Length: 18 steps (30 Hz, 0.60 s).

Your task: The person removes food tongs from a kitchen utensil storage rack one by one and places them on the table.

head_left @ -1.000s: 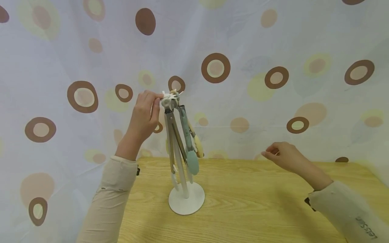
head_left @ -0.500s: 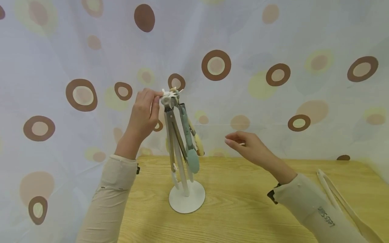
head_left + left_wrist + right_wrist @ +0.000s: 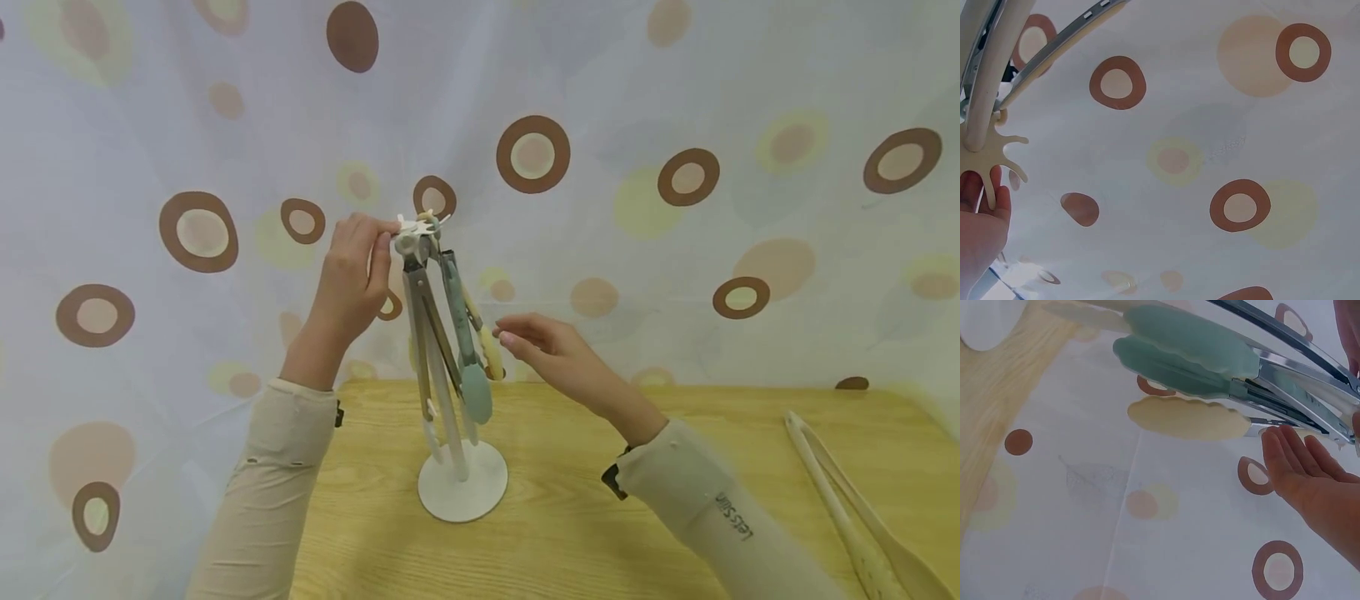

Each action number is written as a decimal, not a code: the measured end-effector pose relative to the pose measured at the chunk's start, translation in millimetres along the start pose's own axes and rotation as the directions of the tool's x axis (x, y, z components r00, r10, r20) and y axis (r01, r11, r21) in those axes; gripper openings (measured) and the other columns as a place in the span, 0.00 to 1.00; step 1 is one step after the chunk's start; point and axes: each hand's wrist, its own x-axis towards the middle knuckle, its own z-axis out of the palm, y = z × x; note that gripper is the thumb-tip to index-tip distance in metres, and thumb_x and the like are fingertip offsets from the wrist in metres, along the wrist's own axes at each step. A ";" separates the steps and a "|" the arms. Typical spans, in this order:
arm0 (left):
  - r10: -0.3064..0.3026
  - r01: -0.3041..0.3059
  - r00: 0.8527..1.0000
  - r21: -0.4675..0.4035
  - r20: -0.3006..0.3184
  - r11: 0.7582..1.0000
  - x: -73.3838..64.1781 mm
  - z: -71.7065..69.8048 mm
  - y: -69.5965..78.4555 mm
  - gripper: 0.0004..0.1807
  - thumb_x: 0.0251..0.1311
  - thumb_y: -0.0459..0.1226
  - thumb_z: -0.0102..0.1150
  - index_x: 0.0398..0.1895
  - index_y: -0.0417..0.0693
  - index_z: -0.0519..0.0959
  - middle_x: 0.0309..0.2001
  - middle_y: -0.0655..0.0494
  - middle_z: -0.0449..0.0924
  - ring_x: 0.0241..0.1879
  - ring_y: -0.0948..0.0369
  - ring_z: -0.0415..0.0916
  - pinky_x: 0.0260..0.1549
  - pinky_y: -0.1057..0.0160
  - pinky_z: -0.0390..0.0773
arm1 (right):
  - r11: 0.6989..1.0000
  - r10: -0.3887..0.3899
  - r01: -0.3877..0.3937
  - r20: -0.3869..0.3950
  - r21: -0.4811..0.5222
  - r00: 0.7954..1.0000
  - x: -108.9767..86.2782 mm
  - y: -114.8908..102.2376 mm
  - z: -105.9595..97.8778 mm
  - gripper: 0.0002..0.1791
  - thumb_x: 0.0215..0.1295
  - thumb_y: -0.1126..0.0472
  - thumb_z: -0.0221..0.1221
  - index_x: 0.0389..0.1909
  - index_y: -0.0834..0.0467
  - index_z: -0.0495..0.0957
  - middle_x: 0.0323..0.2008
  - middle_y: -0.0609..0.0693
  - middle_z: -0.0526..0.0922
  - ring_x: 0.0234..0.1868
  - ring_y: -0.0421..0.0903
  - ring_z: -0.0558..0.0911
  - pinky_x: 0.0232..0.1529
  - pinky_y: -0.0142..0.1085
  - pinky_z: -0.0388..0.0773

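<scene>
A white utensil stand with a round base and a pronged top stands on the table. My left hand pinches one prong of its top between thumb and fingers. From the prongs hang green-tipped tongs, yellow-tipped tongs behind them, and tongs with white tips. My right hand, fingers loosely bent and holding nothing, is just right of the yellow-tipped tongs. In the right wrist view, its fingertips are close by the metal arm of those tongs, below the green tips.
A pair of long pale tongs lies spread on the wooden table at the right. Behind the table hangs a white curtain with brown and yellow circles.
My right hand has moved left from the table's right side to the hanging tongs, uncovering the pale tongs on the table. My left hand keeps its grip on the stand's top.
</scene>
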 end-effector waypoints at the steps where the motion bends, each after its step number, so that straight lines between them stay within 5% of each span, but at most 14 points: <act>1: 0.000 0.000 1.000 0.000 0.002 1.000 -0.1 0.0 0.0 0.11 0.68 0.27 0.41 0.42 0.29 0.75 0.39 0.37 0.74 0.41 0.42 0.67 0.45 0.49 0.66 | 1.000 -0.006 0.006 0.004 0.002 1.000 1.8 0.0 2.5 0.25 0.73 0.53 0.51 0.65 0.61 0.67 0.62 0.57 0.73 0.62 0.53 0.72 0.62 0.49 0.67; 18: -0.003 0.003 1.000 0.006 -0.001 1.000 -0.1 -0.2 0.7 0.11 0.69 0.27 0.41 0.42 0.29 0.75 0.39 0.37 0.74 0.40 0.42 0.67 0.43 0.49 0.67 | 0.997 0.040 -0.043 0.039 0.066 0.998 23.8 6.0 25.4 0.31 0.74 0.53 0.49 0.70 0.65 0.57 0.68 0.59 0.64 0.67 0.55 0.67 0.60 0.48 0.70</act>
